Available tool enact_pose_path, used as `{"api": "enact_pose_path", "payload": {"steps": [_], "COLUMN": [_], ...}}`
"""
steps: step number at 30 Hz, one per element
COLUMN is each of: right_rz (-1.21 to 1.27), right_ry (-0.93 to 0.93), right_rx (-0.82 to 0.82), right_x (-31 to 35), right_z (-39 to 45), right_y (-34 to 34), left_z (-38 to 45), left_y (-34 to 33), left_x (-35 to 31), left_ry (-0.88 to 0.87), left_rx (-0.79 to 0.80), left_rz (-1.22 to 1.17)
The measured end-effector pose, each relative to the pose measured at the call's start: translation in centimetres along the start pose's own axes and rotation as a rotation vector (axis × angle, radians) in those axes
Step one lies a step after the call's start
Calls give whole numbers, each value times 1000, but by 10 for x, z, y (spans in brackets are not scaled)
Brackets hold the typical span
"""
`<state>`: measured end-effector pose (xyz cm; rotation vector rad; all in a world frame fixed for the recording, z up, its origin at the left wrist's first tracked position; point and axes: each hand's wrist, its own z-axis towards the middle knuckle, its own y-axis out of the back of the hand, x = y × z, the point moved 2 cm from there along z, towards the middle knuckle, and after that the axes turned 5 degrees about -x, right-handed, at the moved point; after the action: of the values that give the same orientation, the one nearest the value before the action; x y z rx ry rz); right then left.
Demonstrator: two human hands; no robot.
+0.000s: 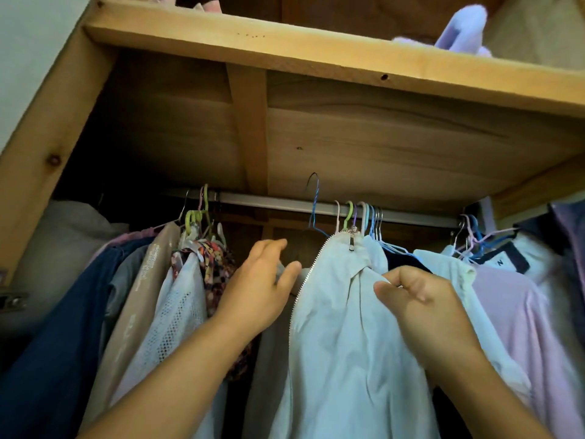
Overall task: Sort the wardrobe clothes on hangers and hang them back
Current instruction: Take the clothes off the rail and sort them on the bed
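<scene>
A metal rail (272, 202) runs across the wooden wardrobe with clothes on coloured hangers. A white zip jacket (342, 312) hangs in the middle. My left hand (256, 289) reaches into the gap left of it, fingers straight and touching a grey garment (269, 353) behind the zip edge. My right hand (421, 308) has its fingers curled, pinching the white jacket's shoulder fabric. A blue wire hanger (315, 210) stands up with its hook above the rail, beside the jacket's collar.
To the left hang a white mesh top (177, 315), a floral piece (218, 270), a beige garment and a navy one (57, 327). On the right hang a pink shirt (512, 312) and several more hangers. A wooden shelf (285, 55) with folded items lies overhead.
</scene>
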<state>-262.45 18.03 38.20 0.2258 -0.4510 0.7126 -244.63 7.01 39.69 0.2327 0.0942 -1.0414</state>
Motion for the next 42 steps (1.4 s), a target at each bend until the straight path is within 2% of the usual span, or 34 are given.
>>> {"api": "enact_pose_path", "payload": {"steps": [3,7,10,13,16,19,22,27,32,38,40,42], "right_rz": [66,155,189,165,82,-107,-145,-289,27,247,302,380], "right_ry": [7,-3,-48,-76,-164,-203,-207,-52,-86,-47,-49,-56], "right_rx": [24,157,133,113,160,188,129,159,128,192,232,283], "right_x": [11,32,43,50,44,32,36,39,18,14,17,21], "right_z": [-26,-69,-97,-121,-135,-146,-156,-176,-209,-258,-273,-289], "right_y": [30,76,113,142,164,178,176,156,130,107,101,95], "left_z": [-9,-26,-42,-61,-88,-119,-149,-190,-235,-294,-310,-329], "left_y": [-2,0,3,16,28,37,46,75,100,147,177,215], "left_x": [-11,-16,-19,-24,-29,-40,-58,-96,-129,-163,-168,-173], "left_ry": [2,59,93,-21,-143,-153,-130,-120,-69,8,-28,11], "left_rx": [24,27,83,19,-18,-51,-62,-73,-31,162,224,248], "left_rz": [-47,-51,116,131,57,82,140,248,334,353,452,633]}}
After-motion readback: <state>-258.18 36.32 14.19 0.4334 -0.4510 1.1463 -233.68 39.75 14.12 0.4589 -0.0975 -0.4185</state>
